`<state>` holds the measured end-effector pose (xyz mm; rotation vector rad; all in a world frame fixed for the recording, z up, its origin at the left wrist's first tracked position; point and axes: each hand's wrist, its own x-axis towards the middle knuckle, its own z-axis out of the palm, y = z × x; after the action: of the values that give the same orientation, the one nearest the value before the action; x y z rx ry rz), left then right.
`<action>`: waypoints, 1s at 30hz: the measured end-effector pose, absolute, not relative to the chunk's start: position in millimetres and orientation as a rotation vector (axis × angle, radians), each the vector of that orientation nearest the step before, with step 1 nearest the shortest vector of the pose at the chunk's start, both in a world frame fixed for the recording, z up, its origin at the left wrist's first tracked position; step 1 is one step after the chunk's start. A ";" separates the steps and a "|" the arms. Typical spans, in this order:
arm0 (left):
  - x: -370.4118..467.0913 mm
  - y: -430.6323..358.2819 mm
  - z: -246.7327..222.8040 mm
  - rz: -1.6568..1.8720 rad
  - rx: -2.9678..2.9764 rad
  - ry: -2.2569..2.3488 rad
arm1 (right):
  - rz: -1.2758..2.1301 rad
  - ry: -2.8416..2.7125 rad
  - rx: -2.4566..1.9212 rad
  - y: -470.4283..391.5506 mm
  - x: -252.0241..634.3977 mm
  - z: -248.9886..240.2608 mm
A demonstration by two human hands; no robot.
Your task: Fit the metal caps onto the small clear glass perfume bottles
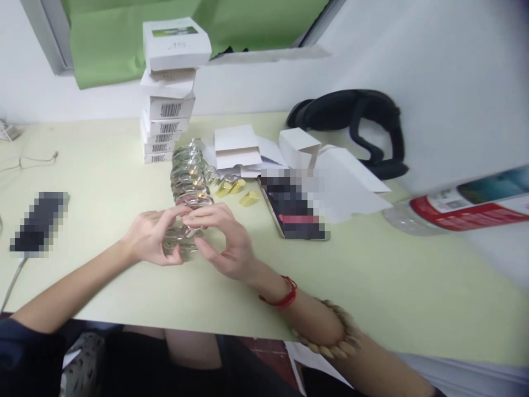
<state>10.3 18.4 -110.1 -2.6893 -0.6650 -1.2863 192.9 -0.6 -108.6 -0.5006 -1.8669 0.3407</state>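
A clear, shiny glass-like piece (176,241) is between my two hands at the near end of a row of similar pieces. My left hand (152,238) grips it from the left, fingers curled over the top and thumb below. On the other side my right hand (229,242) is curved in a pinch, its fingertips at the piece's upper edge. Motion blur and fingers hide part of it, so its exact kind is unclear. Behind my hands runs the row of clear, rounded pieces (188,171) with small gold-coloured spots. Several yellow translucent bits (250,198) lie to its right.
Stacked white boxes (163,128) with barcodes rise behind the row. Opened white cartons (237,148) and a phone (295,207) lie to the right. Farther out are a black strapped headset (355,110) and a bottle (450,207). Another phone (39,223) with a cable lies left.
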 end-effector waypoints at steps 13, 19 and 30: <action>-38.9 53.5 -100.1 -1.023 -2.556 -0.694 | 0.449 -1.836 -0.754 -1.5 190.2 -116.5; -43.9 59.5 -102.6 -1.067 -2.487 -0.789 | 0.477 -1.806 -0.756 -1.6 187.8 -118.6; -50.4 71.4 -113.4 -0.840 -2.439 -1.165 | 0.463 -1.792 -0.759 -0.7 186.3 -121.1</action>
<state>-50.4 71.4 -113.4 -2.4394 -1.1649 -0.8401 186.3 -0.7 -121.1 -0.7589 -1.7916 0.4631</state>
